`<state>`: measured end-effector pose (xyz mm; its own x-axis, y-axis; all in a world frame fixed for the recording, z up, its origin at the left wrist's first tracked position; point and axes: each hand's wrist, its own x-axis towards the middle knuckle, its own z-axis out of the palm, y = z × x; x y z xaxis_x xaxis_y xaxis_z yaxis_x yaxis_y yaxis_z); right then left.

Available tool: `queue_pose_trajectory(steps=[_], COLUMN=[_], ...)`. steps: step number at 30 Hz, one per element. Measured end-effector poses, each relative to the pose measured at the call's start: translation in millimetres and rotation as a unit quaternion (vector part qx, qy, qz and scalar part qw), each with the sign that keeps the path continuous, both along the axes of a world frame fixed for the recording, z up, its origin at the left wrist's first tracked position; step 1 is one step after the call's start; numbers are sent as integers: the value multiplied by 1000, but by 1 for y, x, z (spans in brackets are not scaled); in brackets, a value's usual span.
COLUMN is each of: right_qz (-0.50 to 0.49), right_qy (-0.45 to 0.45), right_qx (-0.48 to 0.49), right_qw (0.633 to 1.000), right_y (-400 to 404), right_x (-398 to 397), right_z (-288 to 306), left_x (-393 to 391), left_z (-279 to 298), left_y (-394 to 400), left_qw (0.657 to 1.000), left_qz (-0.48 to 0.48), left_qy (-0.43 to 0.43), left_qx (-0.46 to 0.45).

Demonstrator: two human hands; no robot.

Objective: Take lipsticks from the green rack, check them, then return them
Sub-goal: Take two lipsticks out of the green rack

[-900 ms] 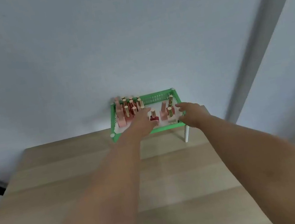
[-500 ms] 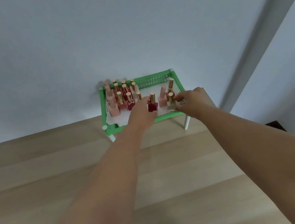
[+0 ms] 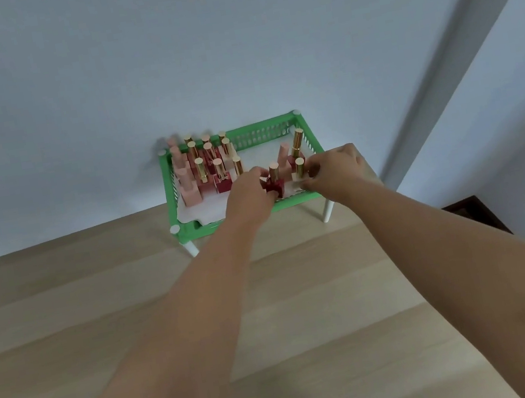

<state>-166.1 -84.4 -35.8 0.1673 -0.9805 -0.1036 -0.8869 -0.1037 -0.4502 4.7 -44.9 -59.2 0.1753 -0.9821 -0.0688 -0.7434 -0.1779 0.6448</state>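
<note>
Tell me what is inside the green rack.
The green rack holds upright lipsticks clustered at its left, a few at right, on a white liner. Both hands cover part of the front row.

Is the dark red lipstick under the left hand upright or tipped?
Upright: the dark red lipstick stands in the green rack, gold cap up, with the left hand closed around its base.

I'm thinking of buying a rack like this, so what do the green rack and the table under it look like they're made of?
The green rack looks like moulded plastic: uniform matte green, slotted walls, white caps and legs. The table looks like light wood or wood-look laminate, with pale grain bands and a matte surface; which of the two cannot be told.
</note>
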Motion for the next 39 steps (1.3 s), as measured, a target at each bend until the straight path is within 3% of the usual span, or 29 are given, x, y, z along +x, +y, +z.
queue_pose_trajectory(steps=[7, 16, 20, 24, 29, 39], right_qz=[-35, -73, -77, -65, -50, -39], right_qy=[-61, -259, -205, -149, -130, -121], right_qx=[-11, -37, -4, 57, 104, 160], right_qw=[997, 962, 976, 985, 985, 979], right_y=[11, 60, 88, 105, 113, 112], right_x=[-5, -61, -84, -92, -90, -92], right_z=[11, 11, -13, -37, -62, -108], left_x=[5, -1, -13, -26, -37, -51], left_z=[3, 25, 25, -7, -51, -97], left_y=[0, 31, 68, 101, 115, 124], left_qw=[999, 993, 990, 993, 987, 985], left_qz=[-25, -43, -69, -77, -48, -26], left_qy=[11, 59, 62, 85, 147, 135], left_qx=[17, -94, -102, -36, 52, 108])
